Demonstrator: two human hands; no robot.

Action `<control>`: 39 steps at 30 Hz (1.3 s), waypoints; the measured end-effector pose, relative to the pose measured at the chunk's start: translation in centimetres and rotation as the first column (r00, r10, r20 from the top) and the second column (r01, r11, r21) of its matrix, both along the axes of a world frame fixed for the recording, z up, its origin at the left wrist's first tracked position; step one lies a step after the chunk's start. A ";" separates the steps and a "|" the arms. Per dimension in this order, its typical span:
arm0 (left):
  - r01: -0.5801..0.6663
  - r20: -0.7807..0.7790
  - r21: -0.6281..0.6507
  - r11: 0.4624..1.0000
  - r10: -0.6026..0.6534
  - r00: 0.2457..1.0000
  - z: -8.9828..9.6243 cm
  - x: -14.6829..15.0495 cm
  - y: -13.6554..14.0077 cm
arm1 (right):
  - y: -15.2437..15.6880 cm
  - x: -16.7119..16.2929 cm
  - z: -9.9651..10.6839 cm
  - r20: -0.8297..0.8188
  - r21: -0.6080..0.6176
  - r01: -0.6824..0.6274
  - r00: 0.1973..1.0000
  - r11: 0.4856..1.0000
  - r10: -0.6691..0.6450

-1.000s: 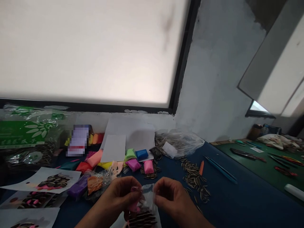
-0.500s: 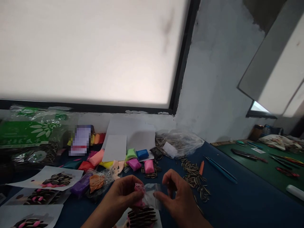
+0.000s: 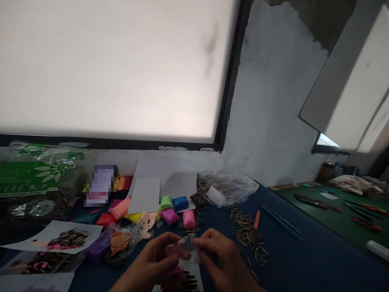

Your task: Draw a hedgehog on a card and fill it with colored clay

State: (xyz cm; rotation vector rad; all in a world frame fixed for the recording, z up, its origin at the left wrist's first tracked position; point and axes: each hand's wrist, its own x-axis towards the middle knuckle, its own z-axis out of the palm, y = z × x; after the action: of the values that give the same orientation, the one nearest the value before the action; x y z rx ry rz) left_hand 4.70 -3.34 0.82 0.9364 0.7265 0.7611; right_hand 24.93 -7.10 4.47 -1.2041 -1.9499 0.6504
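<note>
My left hand (image 3: 161, 257) is closed around a small clear plastic bag (image 3: 184, 248) with pink clay inside. The thumb and fingers of my right hand (image 3: 217, 255) pinch the bag's right edge. Under both hands lies a white sheet (image 3: 196, 272) bearing pink clay with striped sunflower seeds (image 3: 182, 284) set in it; my left hand partly hides it. Ahead of the hands sit a pink clay packet (image 3: 189, 219), a magenta one (image 3: 169, 217), a green one (image 3: 165, 202) and a blue one (image 3: 180, 202).
Loose sunflower seeds (image 3: 249, 235) and an orange stick (image 3: 257, 219) lie right of my hands, near blue tweezers (image 3: 282, 223). A bag of seeds (image 3: 227, 188) rests by the wall. Printed pictures (image 3: 57, 239) and a purple packet (image 3: 99, 245) lie left. A green mat (image 3: 331, 219) is far right.
My right hand has moved left and its fingers have closed on the bag's edge. The bag has tilted, and the pink clay now shows through the plastic between my hands.
</note>
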 end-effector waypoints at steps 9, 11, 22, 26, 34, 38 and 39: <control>0.139 -0.017 0.107 0.985 -0.138 0.990 -0.1 0.3 0.0 | 0.3 0.1 -0.1 -0.239 -0.247 -0.026 0.970 0.969 -0.035; 0.152 -0.042 0.124 0.981 -0.148 0.988 0.3 0.5 -0.1 | 0.4 0.0 -0.1 -0.276 -0.290 -0.011 0.958 0.957 -0.073; 0.171 -0.056 0.113 0.979 -0.165 0.985 0.9 0.9 -0.6 | 0.3 -0.2 0.4 -0.296 -0.239 -0.104 0.955 0.965 0.029; 0.148 0.017 0.042 0.988 -0.149 0.989 0.4 1.0 -0.6 | 0.2 -0.4 0.2 -0.290 -0.314 -0.135 0.956 0.940 0.040; 0.131 -0.001 0.061 0.990 -0.131 0.991 -0.7 -0.1 -1.1 | -0.2 -0.4 0.0 -0.230 -0.322 -0.031 0.972 0.946 -0.046; 0.203 0.010 0.074 0.976 -0.204 0.979 -1.6 0.1 -0.6 | -0.2 -0.2 -0.4 -0.223 -0.282 -0.059 0.975 0.958 -0.005; 0.224 0.033 0.083 0.971 -0.228 0.973 -1.8 0.2 -0.4 | -0.2 -0.2 -0.4 -0.230 -0.268 -0.077 0.973 0.960 0.014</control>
State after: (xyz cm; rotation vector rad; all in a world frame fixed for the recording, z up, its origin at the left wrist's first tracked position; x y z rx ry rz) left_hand 4.93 -3.77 -0.95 1.0515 0.5444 0.6093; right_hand 24.70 -7.27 4.07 -1.1919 -1.7393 1.0651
